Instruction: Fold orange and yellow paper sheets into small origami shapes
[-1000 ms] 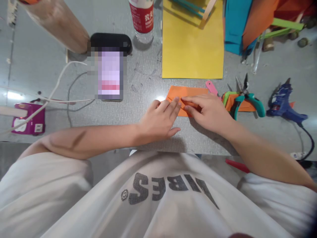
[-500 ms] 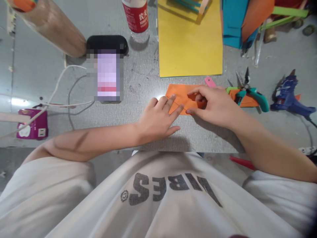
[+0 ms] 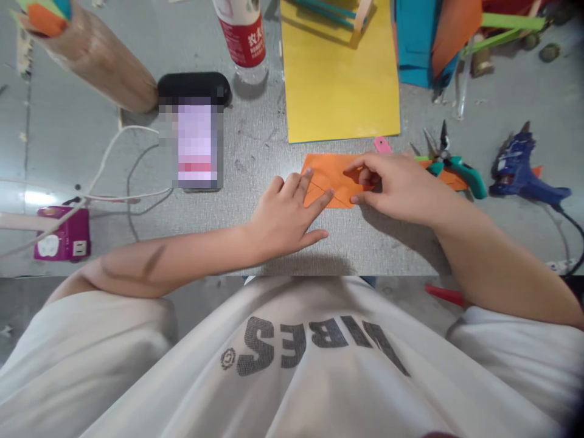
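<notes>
You had one orange paper [image 3: 335,173] flat on the table [image 3: 246,213], below one yellow sheet [image 3: 342,79], creased with crossing diagonal lines. Your two hands touched it: the left hand [image 3: 287,213] pressed with fingers spread; the right hand [image 3: 387,185] had its fingers curled, thumb and forefinger apart at its right end.

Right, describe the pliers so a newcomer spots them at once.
Start at the big yellow sheet. Go down and right, beyond the right hand, to the pliers lying over orange paper. Their teal handles mark them out from the blue glue gun farther right, which trails a black cord.
</notes>
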Motion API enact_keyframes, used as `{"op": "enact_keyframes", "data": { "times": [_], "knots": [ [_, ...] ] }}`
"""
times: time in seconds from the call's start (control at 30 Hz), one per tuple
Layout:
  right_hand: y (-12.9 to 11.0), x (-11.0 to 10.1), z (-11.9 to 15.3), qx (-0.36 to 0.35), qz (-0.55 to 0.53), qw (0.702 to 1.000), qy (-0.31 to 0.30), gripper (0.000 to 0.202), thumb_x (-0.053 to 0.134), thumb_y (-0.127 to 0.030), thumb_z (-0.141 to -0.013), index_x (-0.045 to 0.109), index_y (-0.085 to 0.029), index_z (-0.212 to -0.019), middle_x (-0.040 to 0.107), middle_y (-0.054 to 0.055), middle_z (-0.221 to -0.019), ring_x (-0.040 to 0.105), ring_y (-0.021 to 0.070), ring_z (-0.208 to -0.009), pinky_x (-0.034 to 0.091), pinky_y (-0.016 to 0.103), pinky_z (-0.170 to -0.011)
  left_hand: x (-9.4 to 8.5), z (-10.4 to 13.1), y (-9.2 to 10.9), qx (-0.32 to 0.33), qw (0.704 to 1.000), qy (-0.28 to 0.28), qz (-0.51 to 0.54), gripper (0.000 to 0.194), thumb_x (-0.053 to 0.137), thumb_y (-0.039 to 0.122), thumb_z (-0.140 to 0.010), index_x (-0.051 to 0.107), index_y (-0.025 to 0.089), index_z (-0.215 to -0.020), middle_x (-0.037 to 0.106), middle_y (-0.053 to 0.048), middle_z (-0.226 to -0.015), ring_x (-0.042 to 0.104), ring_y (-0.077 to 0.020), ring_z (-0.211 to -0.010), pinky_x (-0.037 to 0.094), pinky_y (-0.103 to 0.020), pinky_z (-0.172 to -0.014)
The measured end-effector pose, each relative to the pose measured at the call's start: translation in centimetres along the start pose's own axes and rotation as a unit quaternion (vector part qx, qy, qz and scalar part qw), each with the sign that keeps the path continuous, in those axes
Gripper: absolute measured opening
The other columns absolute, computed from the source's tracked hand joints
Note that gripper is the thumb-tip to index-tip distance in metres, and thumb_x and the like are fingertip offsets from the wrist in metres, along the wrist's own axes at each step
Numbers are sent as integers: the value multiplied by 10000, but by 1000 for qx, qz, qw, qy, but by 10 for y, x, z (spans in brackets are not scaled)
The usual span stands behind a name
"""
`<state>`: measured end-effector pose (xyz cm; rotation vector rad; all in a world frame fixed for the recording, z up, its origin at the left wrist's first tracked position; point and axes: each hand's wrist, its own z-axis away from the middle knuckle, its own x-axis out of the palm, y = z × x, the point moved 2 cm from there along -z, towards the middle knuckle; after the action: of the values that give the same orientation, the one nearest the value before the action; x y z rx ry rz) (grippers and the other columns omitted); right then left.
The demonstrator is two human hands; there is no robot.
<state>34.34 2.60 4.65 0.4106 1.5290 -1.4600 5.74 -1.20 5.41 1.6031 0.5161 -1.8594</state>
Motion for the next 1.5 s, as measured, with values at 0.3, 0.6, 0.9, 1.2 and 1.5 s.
{"op": "enact_keyframes", "data": {
  "times": [0.3,0.6,0.9,1.2,1.5],
  "knots": [
    [-13,6,0,-87,111,989,30,386,679,-372,-1158,933,-380,-1449,809,160,-1446,691,493,-1426,518,721,-1233,-7,0,2,-4,1000,-14,-1,862,702,654,-1240,541,219,-1967,509,-353,-1995,591,-580,-1691,527,-673,-1244],
    [-17,18,-4,-79,178,980,35,536,746,-515,-1196,793,-337,-1699,707,230,-1767,563,619,-1592,440,818,-1253,-6,-3,1,1,1000,-23,-2,870,703,665,-1243,543,195,-1957,454,-380,-2017,583,-577,-1698,521,-666,-1259],
    [-29,25,-23,-36,183,974,126,497,655,-553,-1244,824,-288,-1630,727,253,-1710,584,616,-1575,445,817,-1231,-4,-3,2,-1,1000,-18,-25,866,679,671,-1251,547,192,-1960,479,-395,-1994,588,-579,-1701,536,-669,-1253],
    [-17,7,-20,-38,179,979,93,343,605,-450,-1221,851,-259,-1078,827,185,-1209,714,448,-1272,478,677,-1178,5,0,0,-7,999,7,-34,883,686,685,-1226,556,200,-1952,465,-403,-1998,633,-604,-1645,573,-713,-1210],
    [-19,0,-9,-87,-55,995,13,354,769,-515,-1121,743,-285,-853,839,126,-1298,747,383,-1290,523,679,-1270,9,-6,-12,1,994,101,-48,827,661,706,-1210,737,93,-1759,684,-356,-1854,785,-530,-1445,587,-699,-1173]
  ]
}}
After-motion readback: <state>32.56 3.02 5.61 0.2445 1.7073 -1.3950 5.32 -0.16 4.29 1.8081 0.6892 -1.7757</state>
